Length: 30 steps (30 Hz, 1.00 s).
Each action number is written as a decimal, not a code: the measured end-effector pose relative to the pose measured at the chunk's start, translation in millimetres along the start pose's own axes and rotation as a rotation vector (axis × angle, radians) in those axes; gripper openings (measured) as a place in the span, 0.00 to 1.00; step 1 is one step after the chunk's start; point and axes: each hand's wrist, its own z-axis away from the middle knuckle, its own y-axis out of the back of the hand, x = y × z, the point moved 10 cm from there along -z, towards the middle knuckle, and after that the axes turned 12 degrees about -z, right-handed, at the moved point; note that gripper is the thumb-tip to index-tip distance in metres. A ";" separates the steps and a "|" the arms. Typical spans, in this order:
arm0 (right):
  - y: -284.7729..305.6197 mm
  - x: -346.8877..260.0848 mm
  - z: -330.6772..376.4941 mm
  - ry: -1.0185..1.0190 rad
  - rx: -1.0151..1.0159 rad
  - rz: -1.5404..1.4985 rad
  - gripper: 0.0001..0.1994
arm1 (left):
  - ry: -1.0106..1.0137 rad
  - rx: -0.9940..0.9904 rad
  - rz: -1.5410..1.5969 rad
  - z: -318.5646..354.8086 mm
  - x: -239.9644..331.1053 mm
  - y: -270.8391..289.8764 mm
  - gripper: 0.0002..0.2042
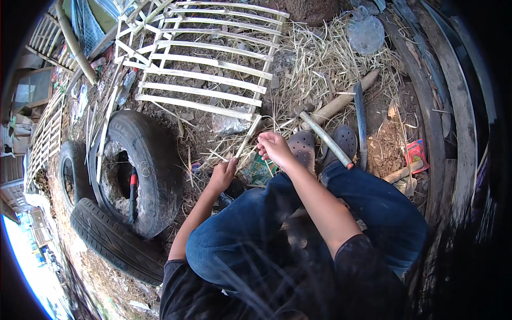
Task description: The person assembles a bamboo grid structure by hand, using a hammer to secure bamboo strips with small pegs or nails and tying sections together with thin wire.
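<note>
Two hands: both grip one thin bamboo strip [247,140]
Left hand [224,173]: pinches low end
Right hand [273,146]: closed near top
Tires [144,176]: lie left

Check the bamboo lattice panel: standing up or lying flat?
Lying flat. The bamboo lattice panel rests on the straw-strewn ground, its slats spread level ahead of the person, with one corner near the thin strip held by both hands.
</note>
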 end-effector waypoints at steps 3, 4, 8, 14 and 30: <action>18.5 9.0 -21.5 0.054 0.081 -0.100 0.18 | -0.069 0.032 0.026 -3.6 10.3 -18.5 0.25; 15.6 2.5 -25.1 0.095 0.106 -0.105 0.18 | -0.041 0.061 -0.018 -4.0 -0.3 -21.0 0.24; 23.7 -10.5 -50.4 0.212 0.128 -0.048 0.21 | 0.039 0.108 0.041 2.9 15.5 -24.7 0.25; 19.4 -7.2 -74.1 0.184 0.060 0.114 0.18 | 0.120 0.091 0.098 9.2 11.5 -34.9 0.24; 12.4 -10.1 -68.5 0.077 -0.126 -0.109 0.21 | 0.059 0.102 0.086 18.6 7.5 -44.9 0.21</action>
